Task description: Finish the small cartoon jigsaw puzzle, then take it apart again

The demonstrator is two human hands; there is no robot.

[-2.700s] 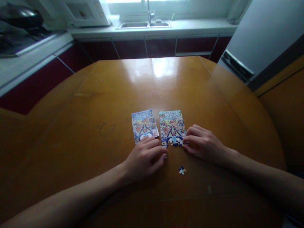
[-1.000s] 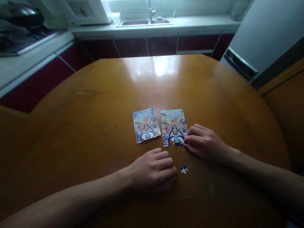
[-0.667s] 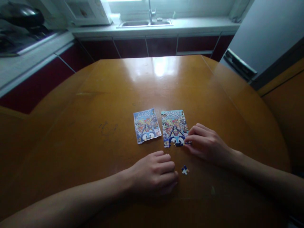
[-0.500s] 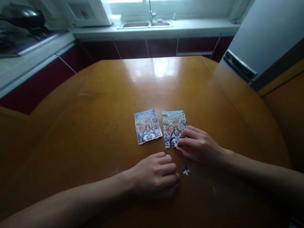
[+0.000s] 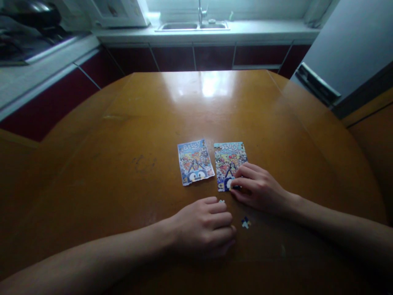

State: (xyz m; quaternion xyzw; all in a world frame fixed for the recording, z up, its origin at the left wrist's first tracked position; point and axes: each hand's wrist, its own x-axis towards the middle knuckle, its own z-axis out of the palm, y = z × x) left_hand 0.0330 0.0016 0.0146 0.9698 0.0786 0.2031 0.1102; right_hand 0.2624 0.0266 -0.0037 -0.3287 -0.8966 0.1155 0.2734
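My right hand (image 5: 258, 185) is at the lower right corner of a nearly assembled jigsaw puzzle (image 5: 229, 157), its fingers pinched on a small dark puzzle piece (image 5: 237, 187) against the puzzle. The hand covers that corner. My left hand (image 5: 206, 225) lies on the table with its fingers curled in; whatever they may hold is hidden. A pale loose piece (image 5: 222, 202) peeks out by its knuckles. Between the hands, closer to me, lies a loose blue and white cluster (image 5: 246, 223), perhaps more than one piece. Left of the puzzle is a paper reference picture (image 5: 195, 162) with the same design.
Everything lies on a large wooden table (image 5: 138, 123) with rounded sides. Beyond it are a counter with a sink (image 5: 196, 26) and dark red cabinets (image 5: 172, 58). A stove with a pan (image 5: 37, 16) stands far left, a fridge (image 5: 346, 53) far right.
The right fingers have moved slightly inward over the puzzle's lower edge, where the notched gap no longer shows. My left hand stays curled in place. The view has shifted slightly.
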